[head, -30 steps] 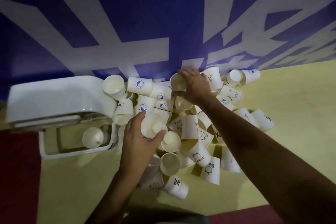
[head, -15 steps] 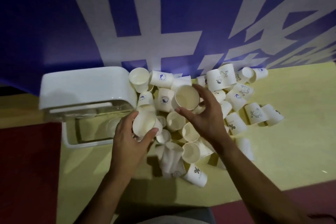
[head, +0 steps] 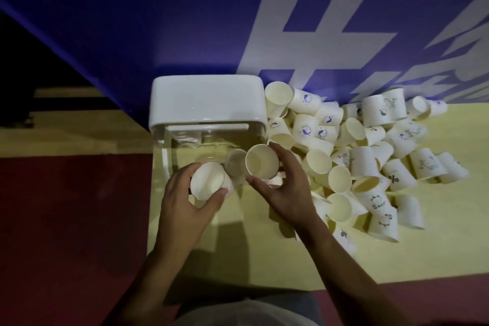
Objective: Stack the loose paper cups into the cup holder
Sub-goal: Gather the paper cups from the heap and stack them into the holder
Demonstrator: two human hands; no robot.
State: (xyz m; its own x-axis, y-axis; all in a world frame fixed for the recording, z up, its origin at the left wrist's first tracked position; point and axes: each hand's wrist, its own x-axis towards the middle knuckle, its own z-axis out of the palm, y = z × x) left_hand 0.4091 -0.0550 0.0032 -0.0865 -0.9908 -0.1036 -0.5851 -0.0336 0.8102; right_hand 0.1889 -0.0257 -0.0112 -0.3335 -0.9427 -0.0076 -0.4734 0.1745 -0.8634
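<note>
We see the cup holder [head: 206, 106], a round-cornered box with a smooth, opaque white cap and a clear, glossy body. It sits on the pale yellow surface [head: 238, 246] against the blue banner [head: 158, 21]. The pile of loose paper cups [head: 370, 153] lies just to its right. These are matte cream tapered cylinders, some printed with small blue or black marks, most tipped over. Our right hand [head: 288, 188] grasps one cup [head: 262, 161] by its wall at the holder's clear end. Our left hand [head: 185, 209] curls round a second cup [head: 207, 184] beside it.
</note>
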